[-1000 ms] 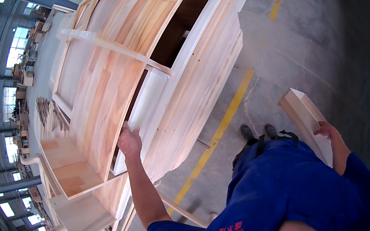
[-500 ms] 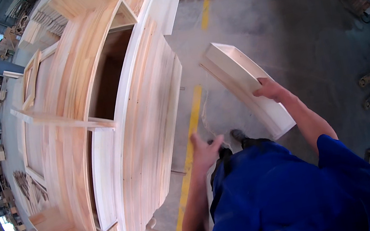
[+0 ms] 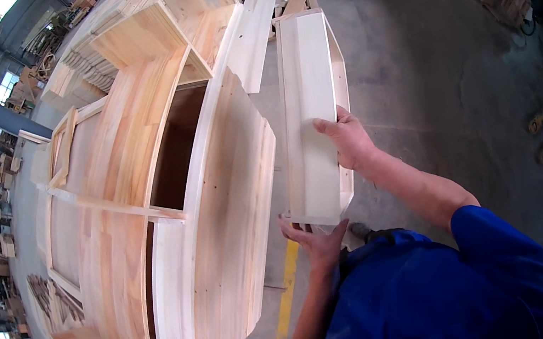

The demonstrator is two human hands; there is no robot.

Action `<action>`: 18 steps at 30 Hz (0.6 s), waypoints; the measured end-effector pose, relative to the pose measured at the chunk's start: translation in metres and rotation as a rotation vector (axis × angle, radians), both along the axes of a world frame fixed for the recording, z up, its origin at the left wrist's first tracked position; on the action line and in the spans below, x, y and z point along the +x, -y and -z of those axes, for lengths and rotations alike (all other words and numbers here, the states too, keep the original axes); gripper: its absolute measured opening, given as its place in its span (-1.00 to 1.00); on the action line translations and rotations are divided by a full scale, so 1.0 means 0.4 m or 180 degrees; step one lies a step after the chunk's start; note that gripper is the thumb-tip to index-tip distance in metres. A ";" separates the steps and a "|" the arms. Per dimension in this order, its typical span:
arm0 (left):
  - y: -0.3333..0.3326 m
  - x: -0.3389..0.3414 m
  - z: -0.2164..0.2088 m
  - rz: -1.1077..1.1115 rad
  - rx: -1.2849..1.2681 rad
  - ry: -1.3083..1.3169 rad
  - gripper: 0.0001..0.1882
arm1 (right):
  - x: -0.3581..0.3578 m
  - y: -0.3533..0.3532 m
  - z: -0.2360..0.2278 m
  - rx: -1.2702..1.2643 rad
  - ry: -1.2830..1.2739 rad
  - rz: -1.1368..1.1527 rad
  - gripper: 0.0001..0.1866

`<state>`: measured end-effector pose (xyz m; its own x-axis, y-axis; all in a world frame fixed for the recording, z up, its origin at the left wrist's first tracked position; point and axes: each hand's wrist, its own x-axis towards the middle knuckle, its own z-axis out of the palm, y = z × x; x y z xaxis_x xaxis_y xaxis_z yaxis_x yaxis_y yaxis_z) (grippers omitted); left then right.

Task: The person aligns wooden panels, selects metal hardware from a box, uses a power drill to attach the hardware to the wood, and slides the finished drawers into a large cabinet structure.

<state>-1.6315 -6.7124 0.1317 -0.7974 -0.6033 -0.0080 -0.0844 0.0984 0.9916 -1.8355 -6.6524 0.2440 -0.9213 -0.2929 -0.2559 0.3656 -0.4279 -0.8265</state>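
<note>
A long, pale wooden drawer (image 3: 302, 92) is held up to the right of a large bare-wood cabinet (image 3: 113, 124). My right hand (image 3: 351, 142) grips its long side, with the thumb over the upper edge. At the drawer's near end, my left hand (image 3: 316, 242) cups the lower corners with thumb and fingers spread around them; part of the fingers is hidden behind the wood. In the cabinet's side, a dark compartment (image 3: 180, 145) stands vacant. Nearer to me, a white-fronted drawer (image 3: 169, 280) sits in its compartment, sticking out slightly.
A long pale board (image 3: 258, 35) projects at the cabinet's far end, with a pallet of wood beyond. A yellow line (image 3: 286, 310) runs along the grey floor (image 3: 447, 104) between me and the cabinet. Stacked boards (image 3: 73, 77) lie at the back left.
The drawer has risen and swung left toward the cabinet, turning more upright in view. My left hand, free before, has come to its near end. My view has shifted slightly.
</note>
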 end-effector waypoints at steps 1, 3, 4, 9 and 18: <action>0.008 -0.005 -0.001 0.0006 -0.0627 0.0290 0.40 | 0.006 0.012 -0.011 -0.0142 -0.0036 0.0048 -0.65; 0.023 -0.014 0.006 0.0105 -0.1254 0.0792 0.29 | 0.023 0.053 -0.020 -0.0172 -0.0077 0.0131 -0.64; 0.030 -0.021 0.010 0.0217 -0.1247 0.0983 0.23 | 0.028 0.067 -0.024 -0.0176 -0.0103 0.0199 -0.64; 0.184 0.002 0.100 -0.0349 -0.0114 0.0297 -0.10 | 0.090 0.114 -0.132 0.0086 -0.0445 -0.0592 -0.57; 0.334 0.020 -0.088 -0.0417 0.2409 -0.0443 -0.32 | 0.103 -0.107 -0.173 0.3992 -0.5207 -0.3739 -0.09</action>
